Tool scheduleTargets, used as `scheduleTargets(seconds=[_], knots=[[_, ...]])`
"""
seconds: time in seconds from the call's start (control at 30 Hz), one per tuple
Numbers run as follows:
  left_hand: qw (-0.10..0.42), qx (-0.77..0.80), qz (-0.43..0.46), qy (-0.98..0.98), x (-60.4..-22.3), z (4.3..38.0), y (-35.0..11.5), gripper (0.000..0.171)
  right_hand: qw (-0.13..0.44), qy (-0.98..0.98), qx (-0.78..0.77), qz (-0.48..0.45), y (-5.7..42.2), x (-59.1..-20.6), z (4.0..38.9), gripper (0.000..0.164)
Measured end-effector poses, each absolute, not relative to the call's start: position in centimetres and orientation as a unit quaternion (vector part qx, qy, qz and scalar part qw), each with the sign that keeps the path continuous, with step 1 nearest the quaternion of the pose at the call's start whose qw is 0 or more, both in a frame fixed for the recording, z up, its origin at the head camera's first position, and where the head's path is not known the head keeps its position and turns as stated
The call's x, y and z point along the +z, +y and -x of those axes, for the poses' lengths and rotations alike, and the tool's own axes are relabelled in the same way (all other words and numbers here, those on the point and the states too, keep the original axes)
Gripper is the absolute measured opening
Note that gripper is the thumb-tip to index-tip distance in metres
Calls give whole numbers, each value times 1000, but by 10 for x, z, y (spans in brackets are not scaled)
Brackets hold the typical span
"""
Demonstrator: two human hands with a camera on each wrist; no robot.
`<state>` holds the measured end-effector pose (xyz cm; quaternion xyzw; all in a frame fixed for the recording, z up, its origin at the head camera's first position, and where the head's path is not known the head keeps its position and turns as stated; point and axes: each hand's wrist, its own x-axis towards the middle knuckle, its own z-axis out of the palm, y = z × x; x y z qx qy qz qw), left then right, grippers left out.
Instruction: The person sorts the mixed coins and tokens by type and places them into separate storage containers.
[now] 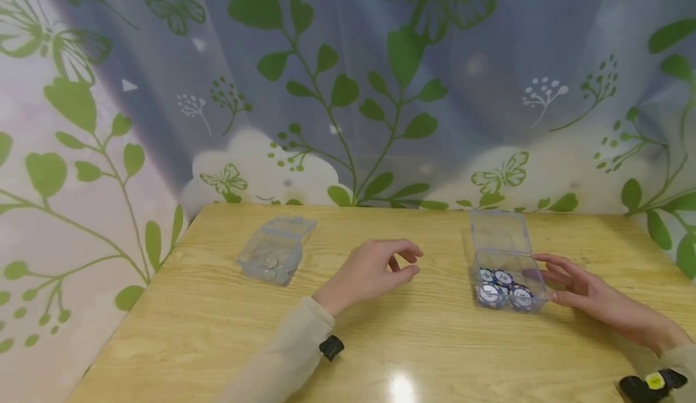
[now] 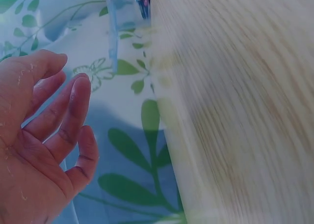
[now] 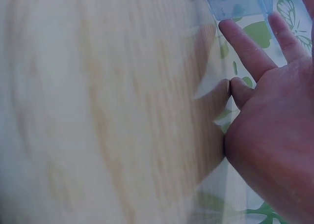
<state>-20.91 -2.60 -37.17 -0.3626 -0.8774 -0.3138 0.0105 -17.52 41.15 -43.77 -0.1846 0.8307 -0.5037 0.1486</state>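
Observation:
On the table's right side stands a clear plastic box (image 1: 535, 276) with its lid (image 1: 500, 232) raised at the back. Several dark-rimmed poker chips (image 1: 491, 295) with white centres lie inside it. My right hand (image 1: 598, 297) reaches the box's right wall, its fingertips at that side; the right wrist view shows the fingers extended beside the blue-tinted plastic box (image 3: 240, 0). Between the two boxes hovers my left hand (image 1: 367, 270), fingers loosely bent, holding nothing. The left wrist view shows that hand's palm (image 2: 39, 165) facing inward with a gap between thumb and fingers.
A second clear box (image 1: 252, 261) with a lifted lid stands at the left, with several silvery coins (image 1: 273, 267) in it. A curtain (image 1: 348, 89) with green leaves and butterflies hangs behind the wooden table (image 1: 397, 348). Dark straps (image 1: 331, 347) sit on both wrists.

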Motion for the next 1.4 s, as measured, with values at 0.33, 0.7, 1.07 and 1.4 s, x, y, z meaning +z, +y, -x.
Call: scheduleTargets(seconds=[0.33, 0.7, 1.07, 1.4], knots=[[16, -327, 339, -882, -380, 202, -57, 23, 178, 841, -491, 140, 414, -437, 174, 68], [26, -326, 322, -888, -386, 198, -80, 25, 179, 843, -489, 134, 415, -438, 175, 68], [90, -295, 347, -885, -390, 197, -102, 27, 180, 841, -494, 128, 413, -438, 173, 69], [126, -269, 348, -889, -392, 199, -116, 26, 178, 851, -480, 120, 412, -436, 173, 69]])
